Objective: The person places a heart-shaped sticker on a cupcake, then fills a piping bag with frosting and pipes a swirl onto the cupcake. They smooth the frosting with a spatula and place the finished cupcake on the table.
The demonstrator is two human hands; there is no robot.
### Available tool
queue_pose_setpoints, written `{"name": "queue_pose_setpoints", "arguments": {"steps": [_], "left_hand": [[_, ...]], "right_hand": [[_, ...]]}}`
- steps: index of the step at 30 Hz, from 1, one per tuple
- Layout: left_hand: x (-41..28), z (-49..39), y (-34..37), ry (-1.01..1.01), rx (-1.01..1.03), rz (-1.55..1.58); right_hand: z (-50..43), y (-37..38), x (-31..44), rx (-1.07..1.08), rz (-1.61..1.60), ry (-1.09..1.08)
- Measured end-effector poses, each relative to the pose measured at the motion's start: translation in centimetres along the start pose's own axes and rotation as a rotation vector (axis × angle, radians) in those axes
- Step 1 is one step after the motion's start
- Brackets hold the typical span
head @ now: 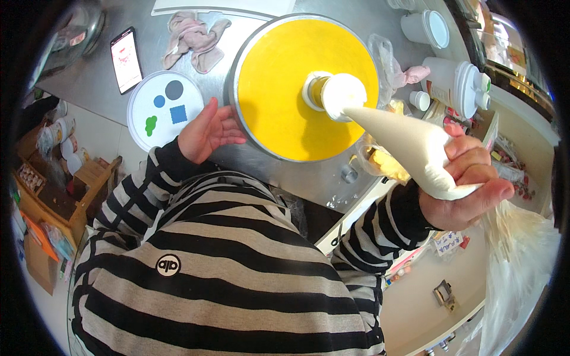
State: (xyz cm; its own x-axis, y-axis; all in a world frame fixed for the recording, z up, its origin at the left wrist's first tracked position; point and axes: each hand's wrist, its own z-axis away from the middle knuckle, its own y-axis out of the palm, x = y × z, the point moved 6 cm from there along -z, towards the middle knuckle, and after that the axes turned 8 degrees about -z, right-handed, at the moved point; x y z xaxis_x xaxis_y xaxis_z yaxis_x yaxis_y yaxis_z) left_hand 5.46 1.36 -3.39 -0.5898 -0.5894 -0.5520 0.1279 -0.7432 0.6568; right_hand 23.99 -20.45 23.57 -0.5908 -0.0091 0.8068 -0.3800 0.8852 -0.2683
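Observation:
My right hand (pixel 467 178) grips a piping bag (pixel 396 138) filled with cream-coloured filling, its clear twisted tail (pixel 512 249) hanging below the fist. The bag's tip meets a mound of white cream (pixel 345 93) on top of a small cylinder (pixel 317 91) with a yellow side. That cylinder stands off-centre on a round yellow turntable (pixel 276 89) with a metal rim, a white ring around its base. At the turntable's left edge is my left hand (pixel 211 133), palm turned up and fingers apart, holding nothing. Whether its fingertips touch the rim, I cannot tell.
A white round lid (pixel 138 107) carries blue, grey and green pieces, beside a lit phone (pixel 126 60). A crumpled cloth (pixel 193 40) lies behind. White tubs (pixel 425 29), plastic bags (pixel 383 62) and a bag of yellow stuff (pixel 385 162) line the right. Below is an open drawer (pixel 445 285).

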Motion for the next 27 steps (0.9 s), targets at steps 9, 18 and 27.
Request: {"name": "queue_pose_setpoints", "arguments": {"steps": [9,18,27], "left_hand": [[-0.2,0.0,0.0,0.008,-0.024,0.016],[-0.2,0.0,-0.2,0.029,0.011,0.001],[-0.2,-0.1,-0.1,0.015,-0.006,-0.010]], "right_hand": [[-0.8,0.2,0.5,-0.061,0.061,0.002],[-1.6,0.4,0.5,-0.052,0.146,-0.048],[-1.7,0.5,0.8,0.078,0.145,-0.098]]}}
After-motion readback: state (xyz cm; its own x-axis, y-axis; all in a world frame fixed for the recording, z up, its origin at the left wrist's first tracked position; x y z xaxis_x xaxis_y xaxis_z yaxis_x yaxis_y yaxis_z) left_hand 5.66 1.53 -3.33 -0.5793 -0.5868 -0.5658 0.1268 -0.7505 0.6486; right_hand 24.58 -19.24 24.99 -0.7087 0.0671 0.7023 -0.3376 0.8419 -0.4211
